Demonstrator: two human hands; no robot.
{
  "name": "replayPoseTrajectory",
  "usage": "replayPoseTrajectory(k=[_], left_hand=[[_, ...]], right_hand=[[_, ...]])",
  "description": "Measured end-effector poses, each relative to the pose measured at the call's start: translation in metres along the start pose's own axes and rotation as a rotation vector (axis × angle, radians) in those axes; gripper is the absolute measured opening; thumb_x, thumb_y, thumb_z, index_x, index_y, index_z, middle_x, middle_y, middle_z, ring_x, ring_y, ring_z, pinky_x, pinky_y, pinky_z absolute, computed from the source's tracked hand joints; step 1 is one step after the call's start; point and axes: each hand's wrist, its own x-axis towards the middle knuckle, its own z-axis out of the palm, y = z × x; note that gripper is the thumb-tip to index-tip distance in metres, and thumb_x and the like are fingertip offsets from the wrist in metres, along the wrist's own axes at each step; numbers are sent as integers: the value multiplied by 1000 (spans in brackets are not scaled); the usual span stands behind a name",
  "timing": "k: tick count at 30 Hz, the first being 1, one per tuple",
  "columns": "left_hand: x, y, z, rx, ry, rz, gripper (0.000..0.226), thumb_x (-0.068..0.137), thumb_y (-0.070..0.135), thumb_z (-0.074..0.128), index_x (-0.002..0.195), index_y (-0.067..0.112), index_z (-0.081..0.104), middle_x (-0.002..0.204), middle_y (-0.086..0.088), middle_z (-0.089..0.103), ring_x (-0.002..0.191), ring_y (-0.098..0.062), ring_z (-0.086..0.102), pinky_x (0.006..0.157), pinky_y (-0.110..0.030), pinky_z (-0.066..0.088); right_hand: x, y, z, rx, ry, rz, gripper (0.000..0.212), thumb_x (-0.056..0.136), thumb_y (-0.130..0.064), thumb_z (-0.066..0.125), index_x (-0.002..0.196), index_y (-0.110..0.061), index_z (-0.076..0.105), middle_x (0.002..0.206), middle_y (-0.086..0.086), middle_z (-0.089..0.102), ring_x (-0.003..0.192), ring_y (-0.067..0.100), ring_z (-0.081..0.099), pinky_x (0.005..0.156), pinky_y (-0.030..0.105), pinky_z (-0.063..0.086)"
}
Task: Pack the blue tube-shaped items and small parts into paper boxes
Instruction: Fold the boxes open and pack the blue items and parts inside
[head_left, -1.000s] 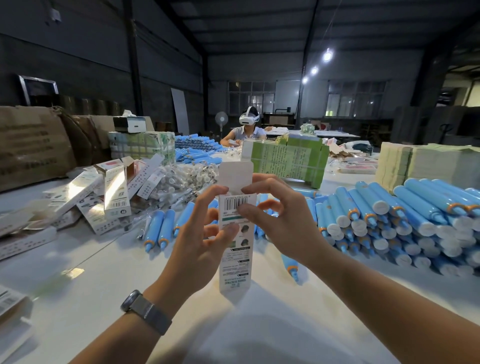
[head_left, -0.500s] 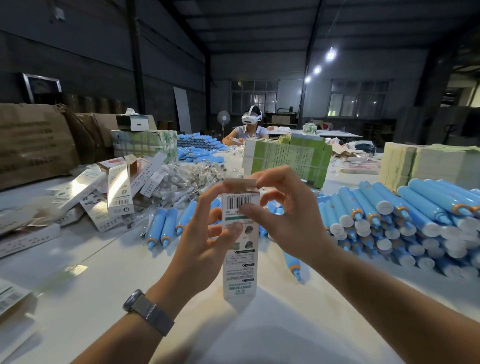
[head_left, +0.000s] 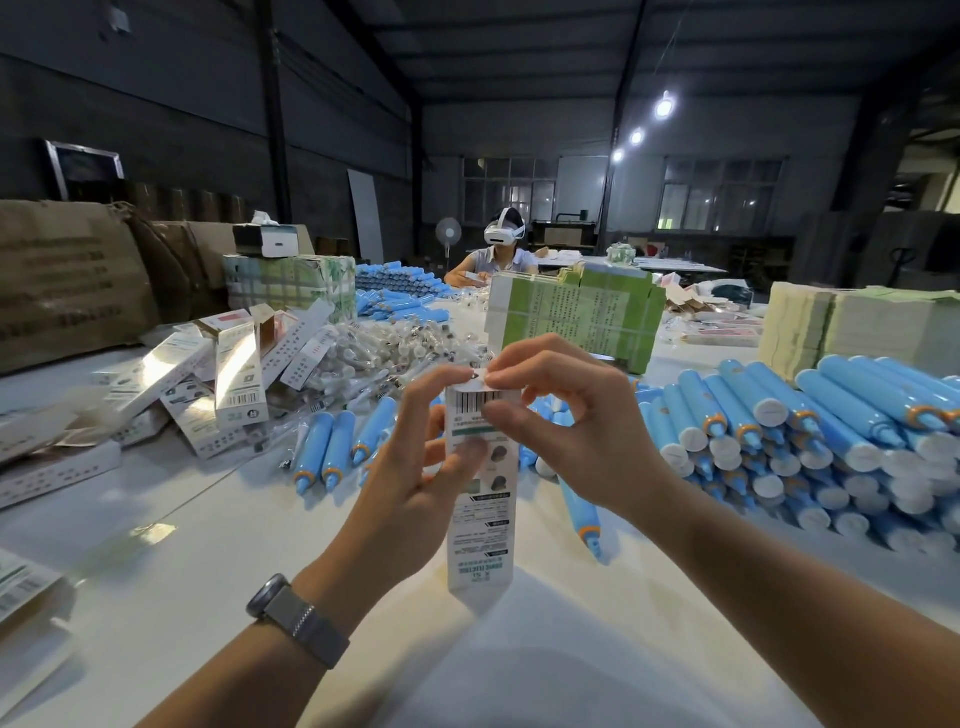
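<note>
A tall white paper box (head_left: 480, 525) with a barcode stands upright on the white table (head_left: 218, 561) in front of me. My left hand (head_left: 415, 478) grips its left side near the top. My right hand (head_left: 576, 431) pinches the top flap down with thumb and fingers. A big stack of blue tubes (head_left: 810, 426) with white caps lies to the right. A few loose blue tubes (head_left: 332, 447) lie behind my left hand, one more blue tube (head_left: 582, 514) under my right wrist. Small parts in clear bags (head_left: 384, 353) are heaped behind them.
Finished boxes (head_left: 228, 374) are piled at the left beside a brown carton (head_left: 67, 280). Green stacks of flat cartons (head_left: 576, 317) stand behind my hands, paler stacks (head_left: 852, 327) at far right. Another person (head_left: 498, 254) with a headset sits at the table's far end.
The box's top flap stood open and upright a second ago; my right hand has folded it down onto the box top. Both hands stayed on the box.
</note>
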Motion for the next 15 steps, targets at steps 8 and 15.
replayPoseTrajectory(k=[8,15], left_hand=[[3,20,13,-39,177,98,11,95,38,47,105,35,49,86,18,61,76,-1,61,66,-14,49],[8,23,17,-27,256,89,15,96,23,47,93,36,52,81,13,63,72,-9,61,66,-21,46]], right_hand=[[4,-12,1,69,-33,43,11,83,-7,74,93,-13,72,95,8,67,92,17,66,77,32,56],[5,-14,5,7,-20,94,16,82,-8,75,94,-17,72,87,-3,60,84,12,63,74,20,50]])
